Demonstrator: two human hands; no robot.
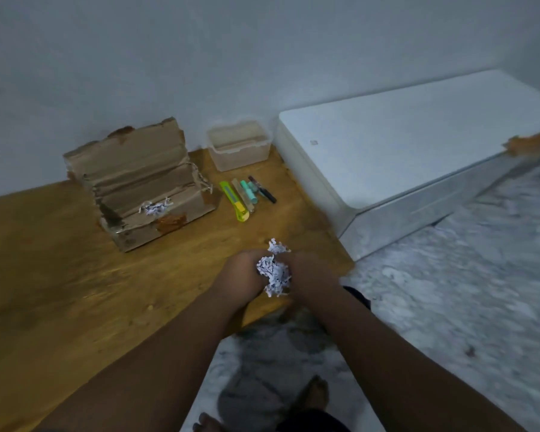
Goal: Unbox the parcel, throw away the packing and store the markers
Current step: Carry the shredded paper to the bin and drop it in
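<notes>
A torn brown cardboard parcel (144, 185) stands open on the wooden table (44, 275), with a small tuft of shredded paper (155, 207) left inside. Over the table's front right corner, my left hand (245, 272) and my right hand (309, 275) press together around a wad of shredded paper packing (273, 271). Several markers (253, 190) lie side by side to the right of the parcel, beside a yellow-green box cutter (234, 201). A clear plastic container (238, 145) without a lid stands behind them by the wall.
A long white appliance (402, 145) lies on the floor right of the table, against the wall. Marbled grey floor (449, 291) spreads to the right and below. My bare foot (312, 397) shows near the bottom edge. An orange-brown scrap (533, 143) shows at the right edge.
</notes>
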